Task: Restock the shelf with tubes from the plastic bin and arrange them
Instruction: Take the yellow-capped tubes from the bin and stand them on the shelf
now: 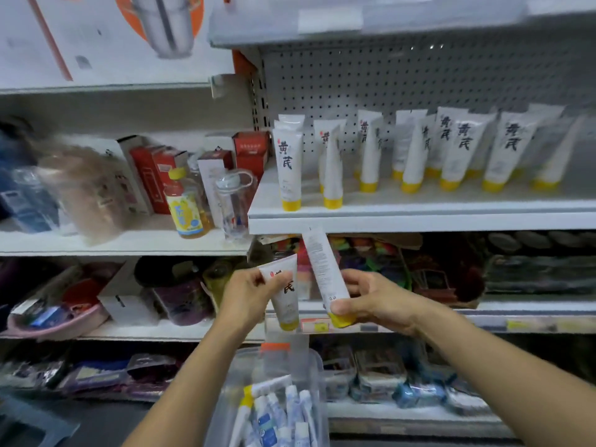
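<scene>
A shop aisle fills the head view: white metal shelving with a perforated back panel, cluttered goods on every level. The target shelf [419, 217] runs across the upper right at about head height. On it stand white tubes with yellow caps [464, 150], cap down and label forward, in loose rows that lean a little; the cap gives each one a flat foot, which is probably why they are stood that way. The front left of the shelf is thinly filled, with one upright tube [288, 169] near the corner and open board beside it.

To the left, a lower shelf holds red boxes [151, 175], a yellow-labelled bottle [185, 204] and a clear water bottle [233, 204].

Below the target shelf, both hands are raised in front of the body. The left hand [248, 295] is closed round the middle of one tube [283, 291], its label facing the camera and cap pointing down. The right hand [377, 300] pinches a second tube [325, 272] low on the body, just above the cap, with the printed back side showing. The two tubes stand close, side by side, cap down, seemingly ready to go up as they are.

At the bottom centre sits the clear plastic bin [317, 366], with more tubes [274, 411] lying jumbled inside, so restocking looks far from finished.
</scene>
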A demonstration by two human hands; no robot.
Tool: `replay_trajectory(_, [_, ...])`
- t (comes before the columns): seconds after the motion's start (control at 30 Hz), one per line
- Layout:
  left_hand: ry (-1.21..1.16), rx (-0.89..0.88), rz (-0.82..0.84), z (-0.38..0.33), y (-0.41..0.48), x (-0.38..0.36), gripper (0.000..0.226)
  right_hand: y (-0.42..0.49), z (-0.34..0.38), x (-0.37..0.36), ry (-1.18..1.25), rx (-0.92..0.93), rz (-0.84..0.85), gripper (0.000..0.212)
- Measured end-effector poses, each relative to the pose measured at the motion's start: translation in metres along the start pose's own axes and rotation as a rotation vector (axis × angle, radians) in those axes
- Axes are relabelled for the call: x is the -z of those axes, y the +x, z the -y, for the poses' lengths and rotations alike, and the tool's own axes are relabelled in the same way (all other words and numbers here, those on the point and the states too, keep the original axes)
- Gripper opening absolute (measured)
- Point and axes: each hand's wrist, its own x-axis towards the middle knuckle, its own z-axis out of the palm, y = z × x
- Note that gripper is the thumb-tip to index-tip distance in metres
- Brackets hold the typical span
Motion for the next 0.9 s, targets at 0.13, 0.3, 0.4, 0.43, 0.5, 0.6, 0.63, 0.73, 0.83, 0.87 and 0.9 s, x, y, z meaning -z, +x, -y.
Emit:
replay_trajectory(0.13, [-0.003,-0.025,-0.015,-0.033,-0.001,-0.019,0.017,-0.01,0.032,0.032,-0.087,0.191,-0.196,0.048])
replay_trajectory(0.3, [-0.05,-0.026,-0.038,-0.058,0.004,-0.033,0.017,-0.001,0.08,0.072,-0.274,0.348,-0.47,0.054])
replay_trajectory(0.4, [-0.061,-0.048,-0.042,-0.067,0.007,-0.038,0.017,0.018,0.097,0.093,-0.362,0.394,-0.594,0.062])
replay_trajectory(0.43, [-0.061,-0.062,-0.04,-0.069,0.007,-0.04,0.016,0.026,0.101,0.097,-0.386,0.393,-0.626,0.064])
replay_trajectory(0.5, [-0.06,-0.073,-0.04,-0.074,0.008,-0.043,0.017,0.04,0.104,0.105,-0.429,0.384,-0.675,0.067])
replay_trajectory(0.6, [-0.056,-0.074,-0.043,-0.078,0.013,-0.047,0.018,0.058,0.105,0.11,-0.509,0.355,-0.714,0.069])
replay_trajectory(0.63, [-0.053,-0.081,-0.042,-0.079,0.014,-0.048,0.018,0.063,0.104,0.111,-0.528,0.344,-0.717,0.068])
replay_trajectory(0.73, [-0.054,-0.086,-0.032,-0.079,0.016,-0.053,0.017,0.074,0.103,0.115,-0.552,0.313,-0.722,0.065])
replay_trajectory(0.83, [-0.066,-0.076,-0.026,-0.08,0.018,-0.055,0.018,0.081,0.104,0.118,-0.576,0.29,-0.713,0.066])
replay_trajectory(0.87, [-0.069,-0.074,-0.023,-0.08,0.019,-0.056,0.018,0.082,0.104,0.118,-0.575,0.288,-0.712,0.066])
replay_trajectory(0.9, [-0.072,-0.071,-0.021,-0.08,0.02,-0.056,0.018,0.084,0.104,0.119,-0.576,0.285,-0.715,0.067])
